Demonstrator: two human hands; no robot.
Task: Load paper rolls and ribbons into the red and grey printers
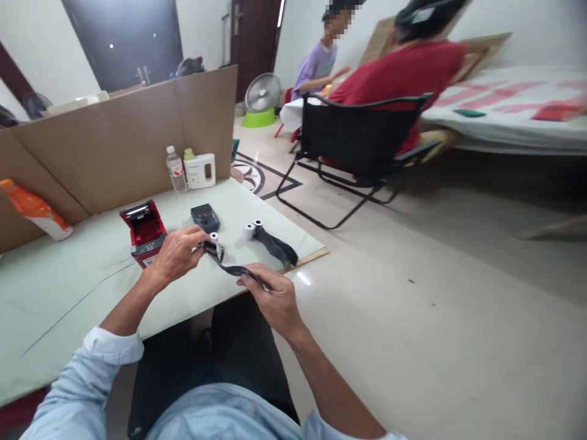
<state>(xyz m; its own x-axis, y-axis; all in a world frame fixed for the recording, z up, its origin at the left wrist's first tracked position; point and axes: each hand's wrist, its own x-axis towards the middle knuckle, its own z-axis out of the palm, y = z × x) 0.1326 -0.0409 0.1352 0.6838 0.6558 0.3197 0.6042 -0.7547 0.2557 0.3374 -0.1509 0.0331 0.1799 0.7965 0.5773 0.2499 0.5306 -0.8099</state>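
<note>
Over the table edge, my left hand pinches a small black-and-silver object whose exact kind I cannot make out. A flat black strip runs from it to my right hand, whose fingers are closed on the strip. Close behind the held object shows a small white roll. Left of my left hand stands a red-and-black receipt printer with its lid up. Beyond my hands lies a dark grey boxy device. Two more white rolls stand to the right, beside a loose black band.
A cardboard partition lines the table's far side. Before it stand a clear bottle, a white jug and a tilted orange-and-white bottle. Two people sit beyond, one in a black folding chair, near a fan.
</note>
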